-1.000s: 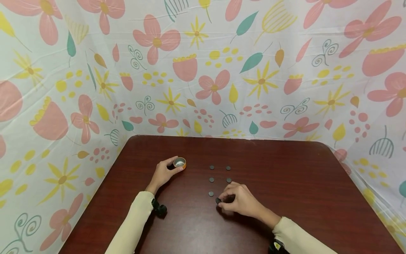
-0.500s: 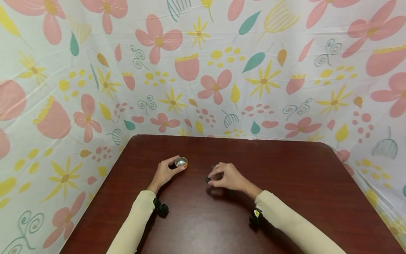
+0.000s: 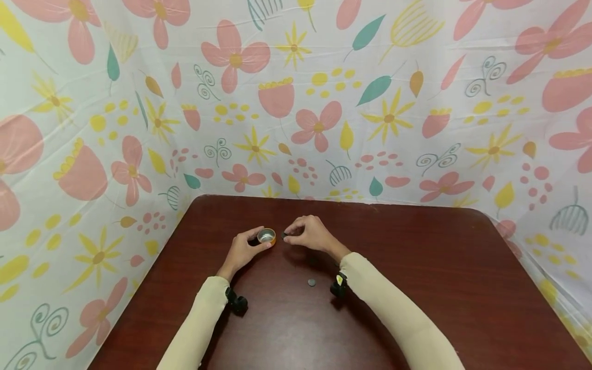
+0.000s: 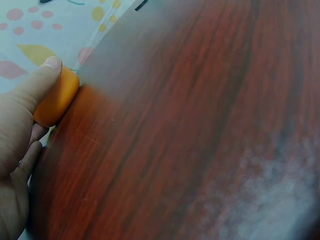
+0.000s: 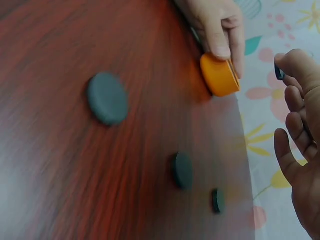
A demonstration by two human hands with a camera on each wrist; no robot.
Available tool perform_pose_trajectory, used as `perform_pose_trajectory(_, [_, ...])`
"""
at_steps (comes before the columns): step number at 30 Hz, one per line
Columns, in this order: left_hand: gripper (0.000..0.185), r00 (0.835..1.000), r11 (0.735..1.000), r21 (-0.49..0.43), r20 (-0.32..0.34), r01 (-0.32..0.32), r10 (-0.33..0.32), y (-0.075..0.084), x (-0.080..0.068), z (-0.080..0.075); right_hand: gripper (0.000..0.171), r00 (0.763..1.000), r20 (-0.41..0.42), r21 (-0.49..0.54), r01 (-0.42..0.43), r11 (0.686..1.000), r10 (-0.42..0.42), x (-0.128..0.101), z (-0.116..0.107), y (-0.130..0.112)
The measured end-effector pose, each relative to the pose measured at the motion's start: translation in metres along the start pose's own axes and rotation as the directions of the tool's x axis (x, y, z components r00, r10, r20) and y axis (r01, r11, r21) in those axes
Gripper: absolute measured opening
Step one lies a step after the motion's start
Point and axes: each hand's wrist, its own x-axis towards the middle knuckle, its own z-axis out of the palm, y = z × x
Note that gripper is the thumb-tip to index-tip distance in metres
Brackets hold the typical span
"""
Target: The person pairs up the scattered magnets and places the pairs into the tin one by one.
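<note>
My left hand (image 3: 241, 252) grips a small round orange tin (image 3: 266, 236) on the table, thumb on its near side and fingers behind; its silver inside faces up. Between thumb and fingertips my right hand (image 3: 315, 236) pinches a small dark disc (image 3: 284, 236), just right of the tin's rim. In the right wrist view that disc (image 5: 279, 72) shows edge-on at the thumb tip. One loose disc (image 3: 312, 282) lies on the table nearer the body. Two more, a middle disc (image 5: 182, 171) and a far disc (image 5: 218, 201), appear in the right wrist view; the right hand and arm cover that area in the head view.
The dark red-brown wooden table (image 3: 416, 288) has rounded far corners. A flower-printed cloth (image 3: 319, 103) hangs behind it and along both sides. Each wrist wears a small black camera, such as the left one (image 3: 237, 303).
My right hand has moved left and away from the body, carrying the pinched disc from the row of discs to beside the tin. My left hand stays on the tin.
</note>
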Motion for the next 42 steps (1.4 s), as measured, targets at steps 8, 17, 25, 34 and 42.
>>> perform_pose_trajectory(8, [0.068, 1.0, 1.0, -0.01, -0.002, -0.006, 0.006, 0.0, 0.0, -0.001, 0.019, 0.998, -0.016, 0.007, -0.055, 0.998, 0.056, 0.026, 0.023, 0.002])
perform_pose_trajectory(17, [0.065, 1.0, 1.0, 0.002, -0.004, -0.014, 0.014, -0.004, 0.003, 0.003, 0.014, 0.987, -0.044, 0.018, -0.153, 0.988, 0.153, 0.032, 0.045, 0.01])
perform_pose_trajectory(25, [0.066, 1.0, 1.0, -0.02, 0.004, -0.016, 0.016, -0.004, 0.002, 0.0, 0.021, 0.982, -0.046, 0.023, -0.185, 0.983, 0.185, 0.032, 0.053, 0.011])
perform_pose_trajectory(34, [0.069, 1.0, 1.0, -0.017, 0.001, -0.014, 0.014, -0.007, 0.002, 0.0, 0.023, 0.983, -0.085, 0.017, -0.16, 0.987, 0.161, 0.027, 0.043, 0.014])
perform_pose_trajectory(42, [0.075, 1.0, 1.0, -0.02, 0.003, -0.004, 0.004, -0.002, 0.002, -0.001, 0.043, 0.974, -0.076, 0.088, -0.205, 0.975, 0.212, 0.006, 0.013, 0.01])
